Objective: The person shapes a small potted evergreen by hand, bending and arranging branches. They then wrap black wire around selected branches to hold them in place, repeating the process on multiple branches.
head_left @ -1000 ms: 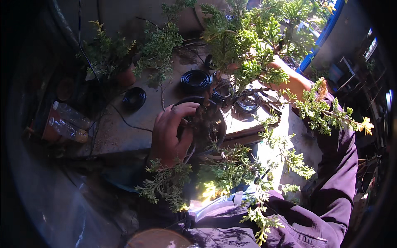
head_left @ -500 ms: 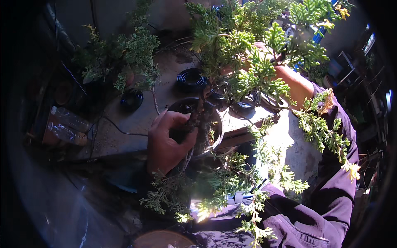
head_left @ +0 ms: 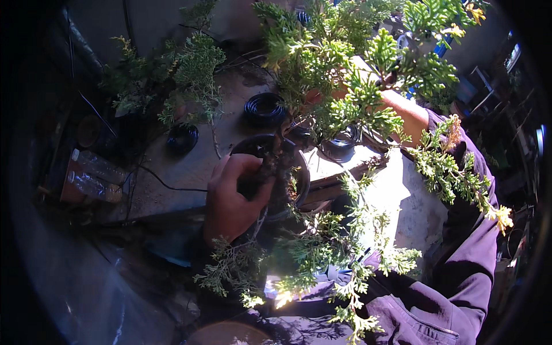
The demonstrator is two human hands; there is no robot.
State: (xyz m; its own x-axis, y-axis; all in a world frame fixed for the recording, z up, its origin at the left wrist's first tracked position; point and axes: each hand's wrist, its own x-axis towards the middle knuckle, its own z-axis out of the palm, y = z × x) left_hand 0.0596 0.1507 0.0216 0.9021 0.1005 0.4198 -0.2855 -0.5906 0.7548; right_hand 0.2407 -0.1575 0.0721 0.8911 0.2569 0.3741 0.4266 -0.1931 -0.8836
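Note:
My left hand (head_left: 229, 201) is closed, thumb and forefinger curled round the trunk (head_left: 279, 155) of a small juniper tree. The trunk rises from a round pot (head_left: 303, 172), whose inside is mostly in shade. Green scaly foliage (head_left: 345, 75) spreads over the upper middle, and lower branches (head_left: 322, 253) hang close in front of me. My right forearm (head_left: 411, 112) reaches in behind that foliage. Of my right hand (head_left: 361, 68) only bits of skin show through the leaves, its fingers hidden. Thin dark wire (head_left: 172, 183) runs toward my left hand.
Coils of black wire (head_left: 264, 108) lie on the worktable (head_left: 161, 198) beyond the pot, with another coil (head_left: 183, 139) farther left. Clear plastic bottles (head_left: 95, 178) lie at the left edge. A wooden piece (head_left: 328, 192) sits right of the pot.
The right-hand branch has swung slightly outward and down. My right forearm has shifted a little left, and the pot's rim has fallen into shade. My left hand keeps its grip.

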